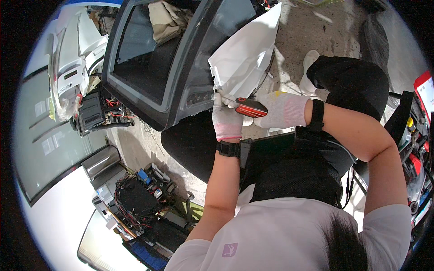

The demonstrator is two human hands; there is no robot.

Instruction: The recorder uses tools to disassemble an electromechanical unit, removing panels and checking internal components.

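Note:
My right hand (282,110), in a white knit glove, is wrapped round the red and black handle of a screwdriver (252,108). The tool points left at the corner of a large dark grey plastic housing (192,97) with a wide framed opening. My left hand (227,119), gloved too, is closed at that same corner, its fingertips pressed together beside the screwdriver's front end. What they pinch is hidden, and so is the tool's tip. A white curved panel (246,54) lies against the housing just beyond both hands.
Beige cloth (167,20) lies in the housing's opening. At left are white plastic parts (72,74) and a dark unit with loose wires (90,113). A wire-covered black assembly (138,196) sits lower left. Coloured tools (415,162) crowd the right edge. My legs are close under the housing.

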